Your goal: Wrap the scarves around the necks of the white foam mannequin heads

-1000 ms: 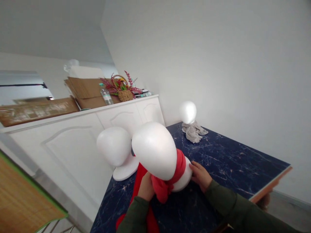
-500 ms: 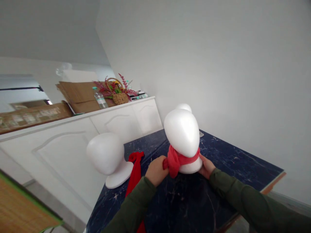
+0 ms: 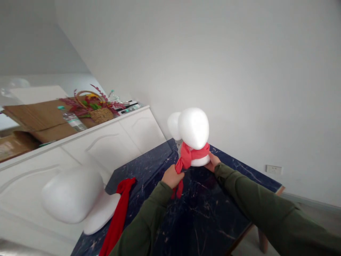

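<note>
One navy marbled table point(image 3: 202, 209) stands by a wall point(image 3: 245, 78), left fingers point(image 3: 178, 175) holding a coral scarf point(image 3: 185, 155), right fingers point(image 3: 212, 160) a white head point(image 3: 194, 127).

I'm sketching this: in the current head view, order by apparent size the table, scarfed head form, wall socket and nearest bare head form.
Table
Nearest bare head form
Scarfed head form
Wall socket
The bare one may look bigger through nearness.

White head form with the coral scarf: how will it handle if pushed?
The head form may tip, as its bulky rounded top sits above the base. Its smooth-looking surface could be slippery. The coral scarf should flop, since its loose end droops below the left hand.
</note>
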Demonstrator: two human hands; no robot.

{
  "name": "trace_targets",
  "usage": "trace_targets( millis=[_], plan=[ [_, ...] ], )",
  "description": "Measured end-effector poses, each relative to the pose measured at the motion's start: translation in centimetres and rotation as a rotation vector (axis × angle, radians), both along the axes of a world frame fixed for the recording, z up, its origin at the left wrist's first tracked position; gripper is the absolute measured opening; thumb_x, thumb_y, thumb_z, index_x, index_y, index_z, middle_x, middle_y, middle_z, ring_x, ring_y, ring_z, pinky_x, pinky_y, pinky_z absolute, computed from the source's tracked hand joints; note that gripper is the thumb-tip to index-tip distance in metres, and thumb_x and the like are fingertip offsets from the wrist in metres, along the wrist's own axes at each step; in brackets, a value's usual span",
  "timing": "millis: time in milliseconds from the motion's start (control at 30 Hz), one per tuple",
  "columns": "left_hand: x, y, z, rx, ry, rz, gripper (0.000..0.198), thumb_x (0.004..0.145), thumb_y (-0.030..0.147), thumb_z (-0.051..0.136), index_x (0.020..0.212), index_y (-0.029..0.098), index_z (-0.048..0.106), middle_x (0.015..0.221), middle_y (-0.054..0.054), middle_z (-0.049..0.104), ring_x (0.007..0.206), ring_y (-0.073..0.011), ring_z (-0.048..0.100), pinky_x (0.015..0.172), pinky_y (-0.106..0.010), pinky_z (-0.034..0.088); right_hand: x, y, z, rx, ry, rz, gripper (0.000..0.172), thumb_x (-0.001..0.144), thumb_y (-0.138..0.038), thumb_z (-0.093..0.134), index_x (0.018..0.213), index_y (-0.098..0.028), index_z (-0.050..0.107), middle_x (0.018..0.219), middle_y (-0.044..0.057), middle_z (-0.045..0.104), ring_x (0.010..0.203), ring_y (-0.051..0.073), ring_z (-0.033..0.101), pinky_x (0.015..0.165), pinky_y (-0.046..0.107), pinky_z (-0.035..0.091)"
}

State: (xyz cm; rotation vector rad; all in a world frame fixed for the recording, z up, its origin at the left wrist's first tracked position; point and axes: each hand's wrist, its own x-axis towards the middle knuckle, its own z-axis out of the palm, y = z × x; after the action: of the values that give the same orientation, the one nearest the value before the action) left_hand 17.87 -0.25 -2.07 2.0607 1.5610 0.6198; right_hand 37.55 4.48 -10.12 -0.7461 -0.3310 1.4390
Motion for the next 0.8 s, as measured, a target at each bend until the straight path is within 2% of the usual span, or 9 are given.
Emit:
trace_targets(
  millis=[67, 167, 333, 400, 500, 567, 633, 733, 800],
  plan=[
    [1.1, 0.0, -0.5, -0.151, 0.052, -0.085, 0.009, 0.065, 0.023, 0.05, 0.065, 0.014, 0.054, 0.055, -0.003, 0.061, 0.049, -0.0144, 0.055, 0.051, -0.024, 0.041, 1.5, 1.3, 0.0, -0.034, -0.015, -0.028, 0.021, 0.086, -0.034, 0.035, 0.095, -0.02, 0.049, 0.079, 0.003, 0.063, 0.062, 0.012, 0.058, 0.058, 0.027, 0.05],
    [2.5, -0.6, -2.4, -0.25, 0.106, -0.129, 0.019, 0.074, 0.024, 0.036, 0.07, 0.015, 0.053, 0.053, -0.001, 0.06, 0.043, -0.0116, 0.051, 0.045, -0.022, 0.038, 3.1, 2.6, -0.2, -0.061, -0.075, -0.052, 0.019, 0.087, -0.035, 0.034, 0.09, -0.021, 0.048, 0.075, 0.001, 0.062, 0.06, 0.01, 0.057, 0.054, 0.023, 0.048],
    [2.9, -2.4, -5.5, -0.201, 0.225, -0.152, 0.027, 0.08, 0.029, 0.031, 0.066, 0.016, 0.051, 0.054, -0.001, 0.057, 0.053, -0.0127, 0.053, 0.058, -0.024, 0.04, 3.6, 4.0, -0.9, -0.072, -0.292, -0.052, 0.023, 0.083, -0.04, 0.04, 0.086, -0.02, 0.051, 0.076, 0.004, 0.062, 0.065, 0.014, 0.059, 0.054, 0.026, 0.048],
    [2.5, -3.1, -5.9, -0.168, 0.28, -0.14, 0.027, 0.079, 0.03, 0.033, 0.065, 0.016, 0.051, 0.056, -0.002, 0.057, 0.059, -0.0146, 0.055, 0.064, -0.025, 0.039, 3.6, 4.8, -1.2, -0.107, -0.415, -0.076, 0.026, 0.081, -0.042, 0.044, 0.083, -0.018, 0.053, 0.073, 0.005, 0.061, 0.066, 0.015, 0.059, 0.054, 0.026, 0.048],
    [1.1, -4.2, -5.5, -0.103, 0.37, -0.076, 0.023, 0.078, 0.031, 0.037, 0.073, 0.016, 0.053, 0.069, -0.006, 0.06, 0.069, -0.0171, 0.056, 0.066, -0.027, 0.038, 3.4, 5.9, -1.4, -0.17, -0.601, -0.148, 0.028, 0.081, -0.042, 0.046, 0.084, -0.015, 0.055, 0.077, 0.005, 0.06, 0.069, 0.014, 0.057, 0.061, 0.029, 0.048],
    [-0.7, -5.0, -4.7, -0.069, 0.434, -0.036, 0.023, 0.078, 0.034, 0.04, 0.083, 0.016, 0.053, 0.076, -0.006, 0.061, 0.071, -0.0172, 0.057, 0.065, -0.026, 0.039, 3.1, 6.2, -1.2, -0.198, -0.715, -0.23, 0.025, 0.083, -0.035, 0.047, 0.09, -0.013, 0.055, 0.088, 0.006, 0.059, 0.079, 0.014, 0.056, 0.071, 0.032, 0.046],
    [-3.7, -5.7, -3.9, -0.049, 0.479, 0.017, 0.027, 0.077, 0.037, 0.041, 0.092, 0.017, 0.052, 0.08, -0.005, 0.062, 0.073, -0.0166, 0.058, 0.065, -0.026, 0.04, 2.7, 6.1, -1.1, -0.204, -0.818, -0.327, 0.024, 0.082, -0.027, 0.047, 0.1, -0.012, 0.052, 0.101, 0.011, 0.056, 0.094, 0.018, 0.052, 0.082, 0.036, 0.041],
    [-10.6, -6.8, -3.3, 0.003, 0.554, 0.184, 0.033, 0.077, 0.039, 0.042, 0.098, 0.015, 0.052, 0.089, -0.009, 0.062, 0.082, -0.0188, 0.059, 0.072, -0.028, 0.042, 2.1, 5.4, -1.1, -0.149, -0.954, -0.432, 0.036, 0.077, -0.019, 0.045, 0.111, -0.006, 0.046, 0.114, 0.019, 0.049, 0.108, 0.024, 0.043, 0.092, 0.039, 0.032],
    [-15.9, -7.5, -3.8, 0.056, 0.659, 0.358, 0.036, 0.075, 0.038, 0.045, 0.098, 0.012, 0.054, 0.094, -0.014, 0.061, 0.089, -0.0242, 0.058, 0.077, -0.033, 0.042, 1.9, 5.0, -1.3, -0.081, -1.034, -0.456, 0.039, 0.072, -0.015, 0.045, 0.111, -0.006, 0.046, 0.117, 0.018, 0.048, 0.11, 0.024, 0.04, 0.094, 0.038, 0.029]
  ],
)
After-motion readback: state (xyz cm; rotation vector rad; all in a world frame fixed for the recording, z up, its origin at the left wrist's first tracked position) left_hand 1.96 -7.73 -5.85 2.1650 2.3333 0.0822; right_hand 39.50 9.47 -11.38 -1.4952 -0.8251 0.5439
